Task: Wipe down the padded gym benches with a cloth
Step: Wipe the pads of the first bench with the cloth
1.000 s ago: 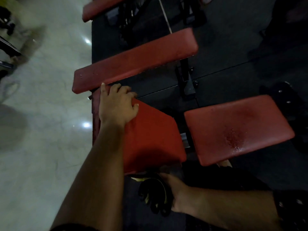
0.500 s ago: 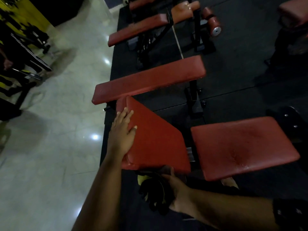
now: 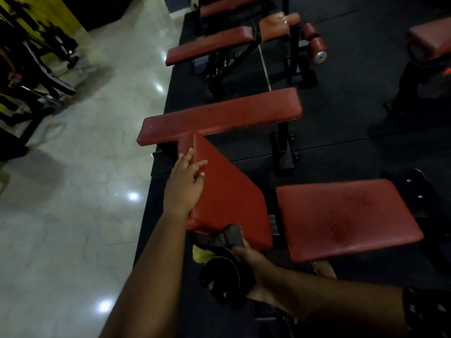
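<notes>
A person is wiping a tilted red pad in a dim gym.
The right hand (image 3: 253,262) is clutching the dark cloth (image 3: 233,236) against the low near end of the tilted pad (image 3: 229,191), whose long axis is running up and away to the left. The left hand (image 3: 184,184) is resting straight fingers (image 3: 185,157) on the pad's left edge, nearer the top.
</notes>
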The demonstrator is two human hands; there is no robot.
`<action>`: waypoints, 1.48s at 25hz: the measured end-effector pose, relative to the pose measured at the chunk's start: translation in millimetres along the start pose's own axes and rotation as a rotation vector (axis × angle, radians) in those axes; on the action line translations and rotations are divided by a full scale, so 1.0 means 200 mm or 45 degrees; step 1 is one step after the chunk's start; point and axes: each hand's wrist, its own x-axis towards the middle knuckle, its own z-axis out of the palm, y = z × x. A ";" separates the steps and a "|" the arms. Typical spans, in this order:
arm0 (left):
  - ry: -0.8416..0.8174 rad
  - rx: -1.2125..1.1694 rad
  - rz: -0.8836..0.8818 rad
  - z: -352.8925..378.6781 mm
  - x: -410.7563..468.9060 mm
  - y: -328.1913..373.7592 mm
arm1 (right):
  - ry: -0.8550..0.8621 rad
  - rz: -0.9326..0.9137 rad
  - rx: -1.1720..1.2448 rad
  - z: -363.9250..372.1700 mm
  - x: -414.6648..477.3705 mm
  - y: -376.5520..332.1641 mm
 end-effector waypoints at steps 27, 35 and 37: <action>0.189 -0.173 -0.108 -0.02 -0.02 0.02 | -0.277 -2.399 -3.165 -0.16 0.09 -0.20; 0.183 -0.140 -0.154 -0.02 0.00 0.03 | -0.744 -2.436 -3.195 -0.07 0.21 -0.33; 0.132 -0.003 -0.185 -0.01 0.01 0.03 | -0.753 -2.486 -2.958 0.04 0.21 -0.34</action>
